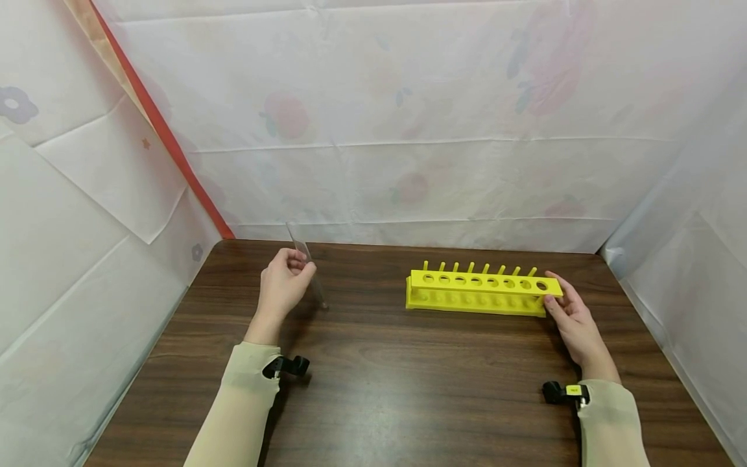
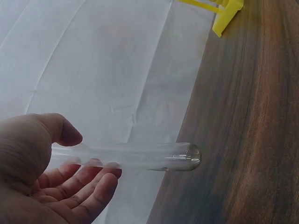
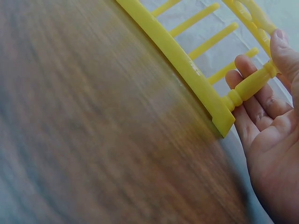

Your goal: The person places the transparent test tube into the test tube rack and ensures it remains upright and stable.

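Both forearms, in pale beige sleeves with a small black camera mount at each wrist, lie closest to the viewer over the dark wood-grain table (image 1: 373,389).

Left hand (image 1: 283,285) pinches a clear glass test tube (image 1: 306,263) between thumb and curled fingers. In the left wrist view the tube (image 2: 140,156) looks smooth, transparent and empty, its rounded closed end (image 2: 191,157) pointing away from the palm and down toward the table, hovering just above the wood. From the head view the tube stands tilted, its open mouth up and leaning to the left.

Right hand (image 1: 574,321) rests against the right end of a yellow plastic test tube rack (image 1: 481,292). Its thumb lies on the top plate while the loosely bent fingers (image 3: 254,100) lie around the turned end post (image 3: 250,84), so the grasp is light.

Rack details: a long, matte bar with a row of round holes along the top, all of them empty, and a line of thin upright pegs along its far edge. It sits flat on the table, well apart from the tube.

White creased sheeting with faint floral print (image 1: 408,130) walls in the table on three sides.
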